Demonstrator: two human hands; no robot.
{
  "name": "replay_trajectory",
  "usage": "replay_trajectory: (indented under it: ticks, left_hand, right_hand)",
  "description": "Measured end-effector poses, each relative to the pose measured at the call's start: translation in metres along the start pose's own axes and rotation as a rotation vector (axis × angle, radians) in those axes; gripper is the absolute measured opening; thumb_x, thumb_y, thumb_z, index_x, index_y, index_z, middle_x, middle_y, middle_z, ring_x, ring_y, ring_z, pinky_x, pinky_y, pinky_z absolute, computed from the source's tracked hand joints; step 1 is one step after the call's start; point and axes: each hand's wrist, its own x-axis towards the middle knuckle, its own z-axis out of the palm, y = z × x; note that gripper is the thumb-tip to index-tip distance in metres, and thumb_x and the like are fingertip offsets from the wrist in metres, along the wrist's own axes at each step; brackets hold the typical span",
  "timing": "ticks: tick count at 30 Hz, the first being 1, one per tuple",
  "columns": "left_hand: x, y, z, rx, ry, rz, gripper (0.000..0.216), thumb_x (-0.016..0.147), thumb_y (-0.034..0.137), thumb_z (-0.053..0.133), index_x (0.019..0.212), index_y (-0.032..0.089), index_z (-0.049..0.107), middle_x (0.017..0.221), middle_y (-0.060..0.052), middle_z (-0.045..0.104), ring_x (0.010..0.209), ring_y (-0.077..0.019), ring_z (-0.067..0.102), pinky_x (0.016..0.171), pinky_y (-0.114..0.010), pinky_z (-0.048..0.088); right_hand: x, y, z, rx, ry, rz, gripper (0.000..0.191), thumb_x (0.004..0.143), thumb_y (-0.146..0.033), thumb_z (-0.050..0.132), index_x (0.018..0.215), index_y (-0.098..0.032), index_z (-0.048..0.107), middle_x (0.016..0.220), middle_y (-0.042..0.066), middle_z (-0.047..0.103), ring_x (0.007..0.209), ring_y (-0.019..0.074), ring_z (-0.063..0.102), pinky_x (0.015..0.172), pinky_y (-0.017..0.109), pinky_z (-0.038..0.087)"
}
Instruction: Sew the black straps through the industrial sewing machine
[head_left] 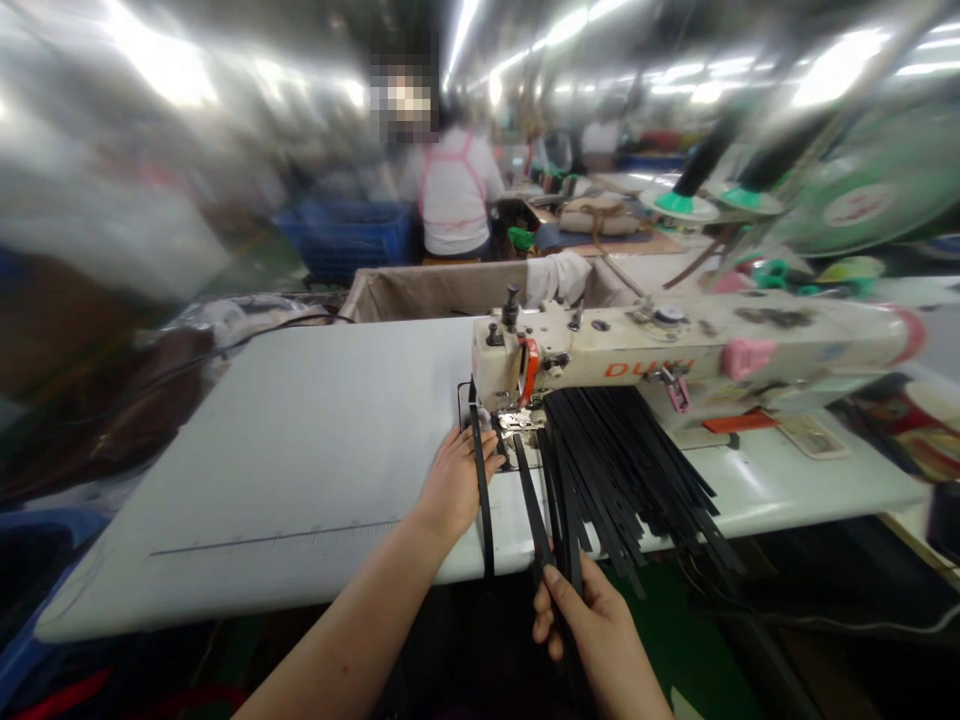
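Observation:
A black strap runs from beneath the head of the sewing machine toward the table's front edge. Its near end is pinched between the thumb and fingers of my right hand. My left hand lies flat on the table just left of the presser foot, fingers stretched toward it. Another narrow black strap passes over the left fingers and hangs past the edge. Beside the needle area, a bundle of black straps is heaped under the machine arm.
The white table bears a printed ruler line. Behind it stands a fabric-lined bin. Two dark thread cones rise at the back right. A person sits farther off, near a blue crate.

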Motion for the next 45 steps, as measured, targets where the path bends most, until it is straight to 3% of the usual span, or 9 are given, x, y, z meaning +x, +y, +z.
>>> replay_trajectory:
  ticks: [4, 13, 26, 33, 40, 45]
  left_hand:
    - [-0.001, 0.001, 0.000, -0.015, 0.001, -0.002, 0.026, 0.102, 0.026, 0.055, 0.123, 0.024, 0.070, 0.129, -0.008, 0.072, 0.133, -0.0267, 0.059, 0.121, -0.056, 0.039]
    - [-0.004, -0.001, 0.004, 0.043, 0.002, 0.001, 0.030, 0.100, 0.026, 0.058, 0.129, 0.023, 0.065, 0.136, -0.008, 0.068, 0.137, -0.0278, 0.055, 0.122, -0.056, 0.038]
    - [0.000, -0.002, 0.005, 0.117, -0.032, -0.017, 0.036, 0.099, 0.026, 0.059, 0.135, 0.021, 0.062, 0.144, -0.009, 0.062, 0.142, -0.0294, 0.049, 0.123, -0.057, 0.036]
    - [0.002, -0.011, 0.009, 0.006, 0.012, -0.051, 0.032, 0.099, 0.020, 0.052, 0.128, 0.023, 0.066, 0.138, -0.008, 0.066, 0.138, -0.0276, 0.054, 0.121, -0.055, 0.040]
    - [0.051, -0.044, 0.013, -0.115, 0.060, -0.108, 0.039, 0.087, 0.009, 0.058, 0.124, 0.018, 0.068, 0.137, -0.013, 0.065, 0.133, -0.0329, 0.057, 0.116, -0.055, 0.044]
    - [0.088, -0.052, 0.011, -0.175, 0.034, -0.115, 0.024, 0.090, 0.020, 0.062, 0.111, 0.015, 0.073, 0.119, -0.011, 0.074, 0.121, -0.0350, 0.064, 0.111, -0.051, 0.049]
  right_hand:
    - [0.002, 0.004, -0.001, 0.023, -0.011, 0.019, 0.074, 0.065, -0.063, 0.085, 0.117, -0.019, 0.057, 0.058, -0.006, 0.065, 0.043, 0.0145, 0.061, 0.035, 0.020, 0.040]
    - [0.003, 0.011, -0.006, 0.007, -0.045, 0.000, 0.071, 0.073, -0.060, 0.082, 0.123, -0.018, 0.054, 0.060, -0.004, 0.066, 0.045, 0.0153, 0.064, 0.036, 0.020, 0.042]
    - [0.004, 0.010, -0.008, 0.015, -0.055, -0.007, 0.070, 0.072, -0.064, 0.081, 0.119, -0.018, 0.058, 0.063, -0.003, 0.067, 0.047, 0.0160, 0.065, 0.037, 0.021, 0.043]
    - [0.005, 0.013, -0.009, 0.029, -0.058, -0.004, 0.071, 0.071, -0.062, 0.083, 0.120, -0.019, 0.057, 0.061, -0.003, 0.068, 0.045, 0.0166, 0.065, 0.037, 0.021, 0.043]
    - [0.010, 0.008, 0.003, 0.027, -0.065, -0.017, 0.072, 0.068, -0.065, 0.084, 0.114, -0.018, 0.056, 0.059, -0.003, 0.068, 0.042, 0.0148, 0.062, 0.036, 0.021, 0.041]
    - [0.016, 0.000, 0.015, 0.044, -0.030, -0.028, 0.073, 0.061, -0.071, 0.084, 0.103, -0.018, 0.056, 0.058, -0.004, 0.067, 0.041, 0.0145, 0.062, 0.036, 0.022, 0.045]
